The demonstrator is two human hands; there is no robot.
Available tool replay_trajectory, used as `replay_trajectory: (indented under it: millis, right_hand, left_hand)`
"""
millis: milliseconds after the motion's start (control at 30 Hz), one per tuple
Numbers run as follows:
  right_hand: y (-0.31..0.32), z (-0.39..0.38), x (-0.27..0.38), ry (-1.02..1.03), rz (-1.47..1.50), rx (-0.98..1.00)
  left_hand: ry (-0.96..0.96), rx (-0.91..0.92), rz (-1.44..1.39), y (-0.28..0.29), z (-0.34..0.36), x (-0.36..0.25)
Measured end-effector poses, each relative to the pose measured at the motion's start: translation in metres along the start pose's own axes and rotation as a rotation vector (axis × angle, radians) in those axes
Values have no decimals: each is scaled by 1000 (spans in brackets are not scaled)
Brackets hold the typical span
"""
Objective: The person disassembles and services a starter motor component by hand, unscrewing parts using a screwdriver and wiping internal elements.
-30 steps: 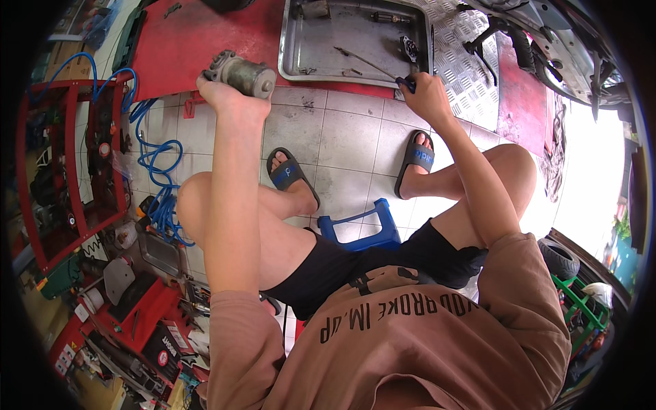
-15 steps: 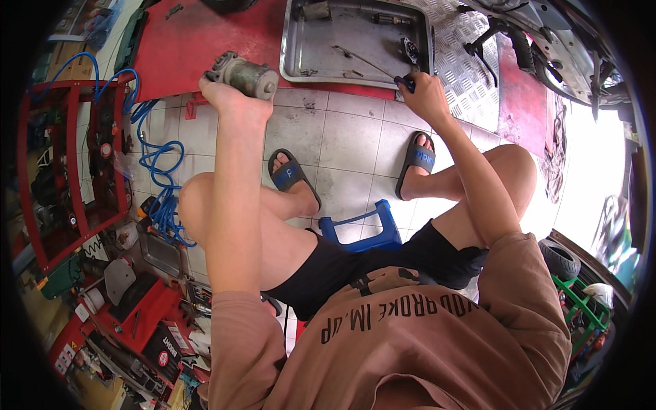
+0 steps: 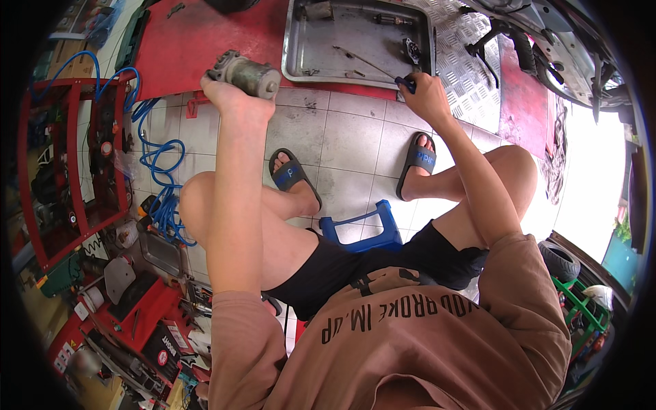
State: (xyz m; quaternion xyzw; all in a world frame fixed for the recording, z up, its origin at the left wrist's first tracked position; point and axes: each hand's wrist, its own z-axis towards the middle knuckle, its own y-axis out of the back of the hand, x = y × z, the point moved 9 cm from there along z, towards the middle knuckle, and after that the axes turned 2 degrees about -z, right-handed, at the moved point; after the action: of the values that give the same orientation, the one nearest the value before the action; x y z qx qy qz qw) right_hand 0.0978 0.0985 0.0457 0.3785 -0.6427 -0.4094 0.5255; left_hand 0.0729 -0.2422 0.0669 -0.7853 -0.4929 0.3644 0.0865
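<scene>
Out over the edge of the red platform, my left hand [image 3: 229, 100] is wrapped round a worn greenish-grey starter motor [image 3: 251, 76]; its smooth round end points right, its bracketed end left. A blue-handled screwdriver [image 3: 373, 66] is in my right hand [image 3: 427, 96], its long thin shaft reaching up and left over a metal tray [image 3: 290, 61]. A dark metal part [image 3: 411, 49] lies in the tray close to that hand. Farther back in it are a metal cylinder [image 3: 318, 10] and a slim shaft-like part [image 3: 393, 20]. Some small pieces [image 3: 311, 72] lie near its front side.
The red platform [image 3: 184, 48] runs under the tray, with a ridged metal plate [image 3: 465, 75] at right. Part of a motorbike [image 3: 567, 55] stands beyond. A blue stool [image 3: 365, 229] sits between my legs. A coiled blue hose [image 3: 164, 157] and red shelf frame [image 3: 78, 171] are at left.
Both hands keep their holds and have barely moved. At the far right, a blurred shape beyond the opening is no longer in view.
</scene>
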Motion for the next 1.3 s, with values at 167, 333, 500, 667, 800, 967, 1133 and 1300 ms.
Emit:
replay_trajectory:
  millis: [167, 333, 500, 667, 800, 967, 1133, 1300]
  right_hand:
    - [-4, 1, -5, 4, -9, -6]
    - [-5, 2, -3, 2, -4, 1]
    - [-4, 2, -3, -3, 18, 2]
    - [-4, 3, -5, -29, 46, 22]
    - [-5, 4, -7, -16, 60, 12]
    - [-3, 3, -5, -31, 70, 16]
    - [1, 0, -1, -17, 77, 52]
    - [2, 1, 1, 54, 113, -9]
  left_hand:
    - [24, -34, 19, -6, -14, 4]
    - [35, -30, 12, -4, -16, 4]
    - [37, -33, 14, -4, -15, 4]
    - [33, -44, 5, -4, -16, 4]
    - [29, -35, -1, -6, -16, 5]
    - [36, -31, -3, -3, -15, 5]
    - [37, -22, -28, -5, -18, 7]
    - [23, -15, -31, -7, -20, 7]
